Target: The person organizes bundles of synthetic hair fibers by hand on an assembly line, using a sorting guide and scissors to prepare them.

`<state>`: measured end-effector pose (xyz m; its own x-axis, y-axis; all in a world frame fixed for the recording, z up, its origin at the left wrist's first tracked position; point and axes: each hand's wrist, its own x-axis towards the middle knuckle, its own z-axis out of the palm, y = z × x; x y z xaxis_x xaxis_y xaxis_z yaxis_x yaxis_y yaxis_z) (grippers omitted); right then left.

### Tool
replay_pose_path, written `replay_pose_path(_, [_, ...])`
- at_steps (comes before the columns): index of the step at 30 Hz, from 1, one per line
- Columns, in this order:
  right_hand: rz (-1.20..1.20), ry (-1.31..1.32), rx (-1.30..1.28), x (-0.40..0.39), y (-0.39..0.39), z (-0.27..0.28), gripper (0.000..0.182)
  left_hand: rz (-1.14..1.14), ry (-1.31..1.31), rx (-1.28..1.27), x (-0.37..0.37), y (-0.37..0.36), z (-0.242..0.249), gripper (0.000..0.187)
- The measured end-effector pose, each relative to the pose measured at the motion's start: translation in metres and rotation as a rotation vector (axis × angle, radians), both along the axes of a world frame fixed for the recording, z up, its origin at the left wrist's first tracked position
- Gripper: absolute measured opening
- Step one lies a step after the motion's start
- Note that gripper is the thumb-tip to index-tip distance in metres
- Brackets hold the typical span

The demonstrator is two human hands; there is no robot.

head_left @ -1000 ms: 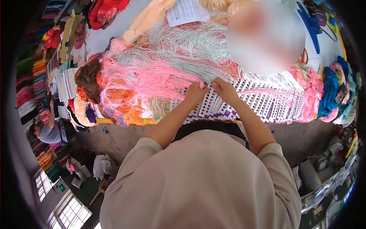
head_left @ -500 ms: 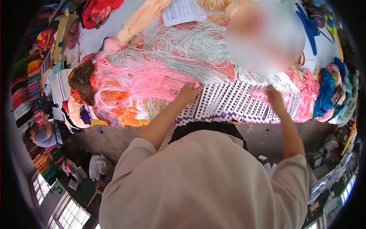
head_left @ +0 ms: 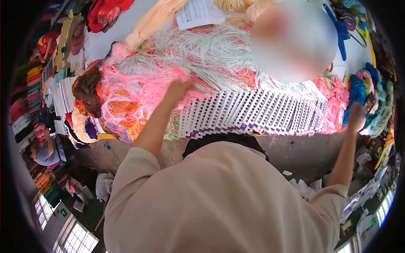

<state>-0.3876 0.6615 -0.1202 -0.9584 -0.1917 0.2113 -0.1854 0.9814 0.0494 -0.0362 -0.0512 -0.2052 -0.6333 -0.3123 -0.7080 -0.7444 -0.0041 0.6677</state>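
Note:
My left hand is closed on a bunch of pink thread, just above the left end of a row of cards. These overlapping white cards have dark round holes and purple lower ends, and lie along the table's near edge. Loose pink strands spread to the left of this hand, with pale grey-green thread beyond. My right hand is off to the right of the cards, near blue thread. Motion smears its fingers, so any contents cannot be made out.
Orange thread and a brown bundle lie at the left. A printed sheet sits toward the back, near a blue tool-like object. A round blur hides part of the table. Another person is at far left.
My left hand has moved left and away from me with pink thread, off the cards. My right hand has swung right from the cards to beyond their right end.

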Motion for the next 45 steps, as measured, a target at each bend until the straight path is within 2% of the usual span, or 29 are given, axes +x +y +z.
replay_pose_path(1, [0.151,-0.169,-0.476,0.040,-0.084,-0.002,0.029,-0.152,0.065,-0.014,0.010,0.014,-0.019,0.019])
replay_pose_path(2, [0.274,-0.341,-0.532,0.048,-0.095,-0.064,0.027,-0.305,0.129,-0.026,0.015,0.030,-0.029,0.019])
replay_pose_path(3, [0.156,-0.501,-0.636,0.086,-0.155,-0.082,0.025,-0.179,0.002,0.050,0.006,0.053,-0.012,0.020])
replay_pose_path(4, [0.210,-0.672,-0.898,0.128,-0.228,-0.075,0.029,-0.053,-0.124,0.125,-0.005,0.074,0.004,0.021])
replay_pose_path(5, [0.079,-0.921,-0.962,0.158,-0.267,-0.100,0.027,-0.055,-0.127,0.125,-0.006,0.085,-0.006,0.021])
replay_pose_path(6, [0.122,-1.094,-0.918,0.182,-0.324,-0.068,0.021,-0.159,-0.069,-0.042,-0.001,0.093,-0.023,0.022])
replay_pose_path(7, [0.226,-1.118,-0.863,0.205,-0.358,-0.071,0.017,-0.262,-0.010,-0.209,0.000,0.101,-0.033,0.023])
replay_pose_path(8, [0.447,-0.965,-0.771,0.222,-0.376,-0.095,0.017,-0.213,-0.038,-0.197,-0.011,0.109,-0.012,0.023])
replay_pose_path(9, [0.370,-1.132,-0.821,0.234,-0.395,-0.091,0.017,-0.149,0.022,-0.179,-0.009,0.114,-0.016,0.024])
replay_pose_path(11, [0.365,-1.158,-0.813,0.245,-0.422,-0.098,0.016,-0.038,0.151,-0.146,-0.006,0.119,-0.022,0.024])
replay_pose_path(12, [0.356,-1.198,-0.833,0.246,-0.430,-0.102,0.016,-0.038,0.147,-0.148,-0.006,0.117,-0.021,0.024])
replay_pose_path(14, [0.390,-1.173,-0.766,0.244,-0.435,-0.104,0.015,0.075,-0.082,0.174,-0.009,0.113,-0.016,0.025])
replay_pose_path(21, [0.401,-1.346,-0.780,0.235,-0.436,-0.095,0.012,0.141,-0.028,0.483,-0.008,0.110,-0.018,0.016])
replay_pose_path(31, [0.315,-1.376,-0.892,0.240,-0.438,-0.099,0.010,0.173,0.038,0.449,-0.013,0.120,-0.016,0.007])
replay_pose_path(33, [0.295,-1.386,-0.906,0.240,-0.437,-0.100,0.009,0.236,0.004,0.538,-0.010,0.120,-0.017,0.009])
replay_pose_path(35, [0.153,-1.476,-1.057,0.239,-0.434,-0.101,0.009,0.274,0.028,0.590,-0.008,0.122,-0.018,0.010])
replay_pose_path(40, [0.174,-1.455,-1.020,0.241,-0.435,-0.097,0.010,0.304,0.087,0.647,-0.007,0.123,-0.011,0.015])
replay_pose_path(43, [0.166,-1.413,-0.981,0.243,-0.436,-0.097,0.011,0.229,0.094,0.573,-0.010,0.121,-0.010,0.019])
replay_pose_path(45, [0.166,-1.381,-0.959,0.247,-0.436,-0.094,0.013,0.147,0.044,0.404,-0.011,0.120,-0.015,0.019])
